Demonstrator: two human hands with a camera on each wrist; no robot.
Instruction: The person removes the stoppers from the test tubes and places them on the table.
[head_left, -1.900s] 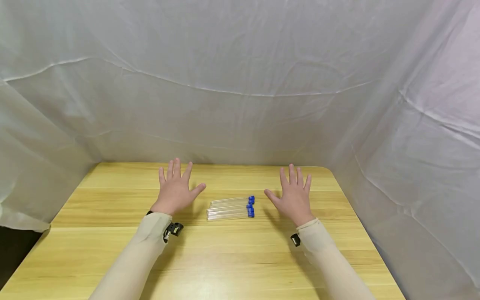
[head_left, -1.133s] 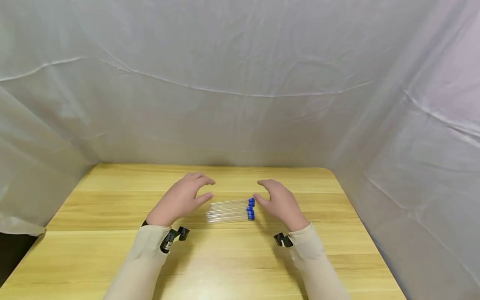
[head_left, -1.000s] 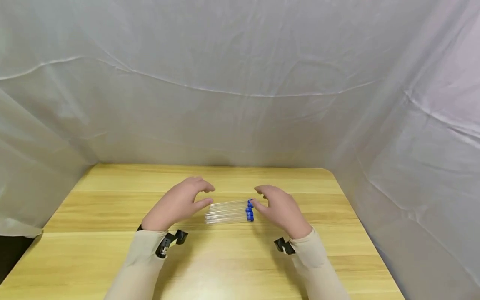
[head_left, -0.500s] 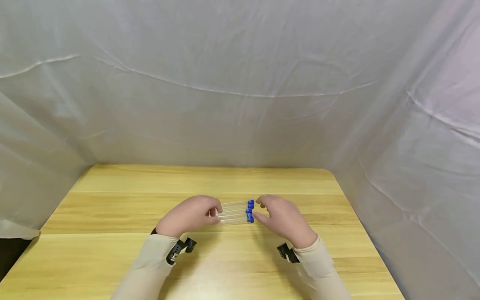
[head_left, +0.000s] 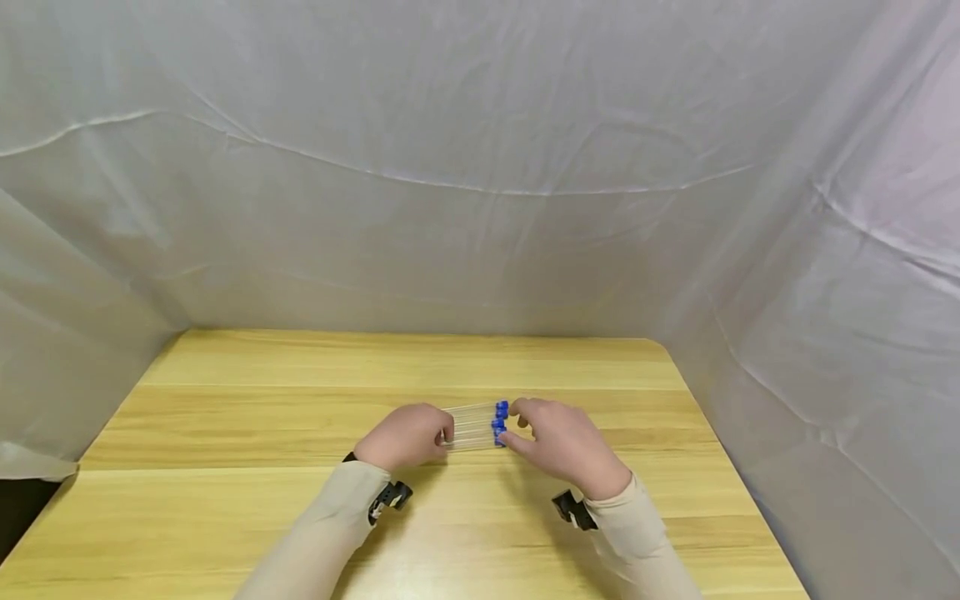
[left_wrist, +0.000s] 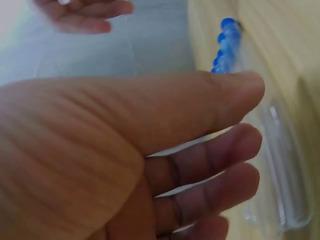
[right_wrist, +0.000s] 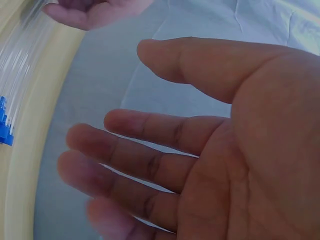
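Observation:
Several clear plastic tubes [head_left: 471, 423] with blue caps [head_left: 500, 421] lie side by side on the wooden table [head_left: 285, 400], caps to the right. My left hand [head_left: 444, 432] sits at their closed ends with loosely curled fingers, which hold no tube. My right hand [head_left: 512, 423] is at the capped ends, thumb and fingers spread around the caps. In the left wrist view the tubes [left_wrist: 285, 165] lie just beyond my left hand's [left_wrist: 252, 115] bent fingertips. The right wrist view shows my right hand [right_wrist: 127, 85] relaxed, with a gap to the blue caps [right_wrist: 5, 125].
White sheeting [head_left: 480, 183] hangs close behind and on both sides of the table. The table's right edge [head_left: 720, 467] and left edge [head_left: 105, 433] run near the cloth. A small black device is strapped at each wrist [head_left: 390, 497].
Both hands started flat and spread wide apart on the table. They have curled and drawn inward, and now sit at the two ends of the row. The tubes have stayed put.

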